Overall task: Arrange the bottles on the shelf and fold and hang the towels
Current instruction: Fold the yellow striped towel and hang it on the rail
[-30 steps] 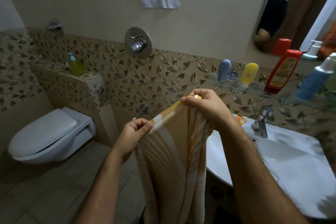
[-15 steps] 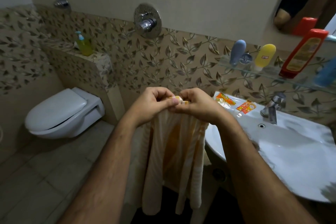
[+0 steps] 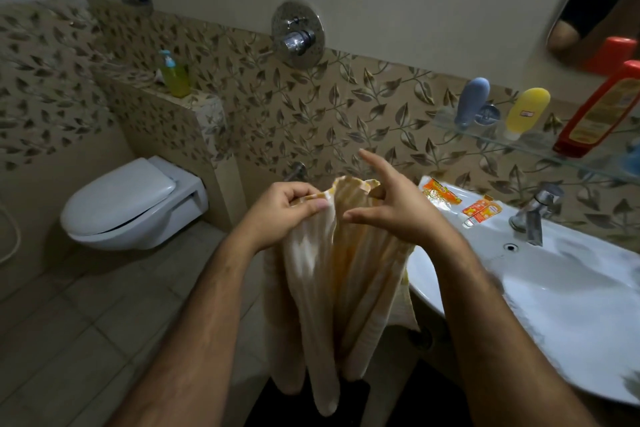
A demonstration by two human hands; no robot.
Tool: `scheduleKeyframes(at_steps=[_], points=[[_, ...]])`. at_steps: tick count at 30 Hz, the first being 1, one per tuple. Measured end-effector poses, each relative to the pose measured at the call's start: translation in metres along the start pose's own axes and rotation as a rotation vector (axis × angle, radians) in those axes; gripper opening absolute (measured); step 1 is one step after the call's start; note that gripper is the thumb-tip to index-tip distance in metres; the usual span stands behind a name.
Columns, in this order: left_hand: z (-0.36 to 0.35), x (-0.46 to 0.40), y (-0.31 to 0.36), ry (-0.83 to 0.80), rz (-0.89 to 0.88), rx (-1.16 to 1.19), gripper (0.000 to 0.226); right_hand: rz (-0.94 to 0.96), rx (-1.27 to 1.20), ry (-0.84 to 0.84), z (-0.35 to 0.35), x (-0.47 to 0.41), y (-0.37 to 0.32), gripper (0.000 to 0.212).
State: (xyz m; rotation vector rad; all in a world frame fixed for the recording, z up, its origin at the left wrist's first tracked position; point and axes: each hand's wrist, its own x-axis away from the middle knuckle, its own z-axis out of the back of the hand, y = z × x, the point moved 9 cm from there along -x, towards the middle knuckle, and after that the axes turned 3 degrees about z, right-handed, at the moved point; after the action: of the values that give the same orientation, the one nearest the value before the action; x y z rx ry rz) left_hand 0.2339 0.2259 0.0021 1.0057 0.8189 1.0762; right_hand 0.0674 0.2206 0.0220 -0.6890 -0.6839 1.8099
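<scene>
Two hands at frame ctr: your left hand (image 3: 284, 211) grip pinches the towel (image 3: 332, 274) top edge; your right hand (image 3: 388, 208) grip is released, fingers spread, beside it. Towel hangs toward 6 o'clock. Shelf (image 3: 540, 146) w/ bottles (image 3: 526, 113) at 2 o'clock.

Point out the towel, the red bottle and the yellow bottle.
towel (image 3: 322, 274): head view, middle of the hanging folds.
red bottle (image 3: 599, 114): head view, its label.
yellow bottle (image 3: 527, 111): head view, mid-body.
</scene>
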Motion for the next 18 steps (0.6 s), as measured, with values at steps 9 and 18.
scheduleKeyframes(at_steps=[9,18], points=[[-0.009,0.019,-0.028,-0.106,0.066,0.007,0.021,0.059,-0.182,-0.154,-0.034,0.011,-0.007,0.043],[-0.001,0.039,-0.04,0.05,0.029,0.022,0.011,-0.027,-0.008,-0.102,-0.04,0.024,0.018,0.085]])
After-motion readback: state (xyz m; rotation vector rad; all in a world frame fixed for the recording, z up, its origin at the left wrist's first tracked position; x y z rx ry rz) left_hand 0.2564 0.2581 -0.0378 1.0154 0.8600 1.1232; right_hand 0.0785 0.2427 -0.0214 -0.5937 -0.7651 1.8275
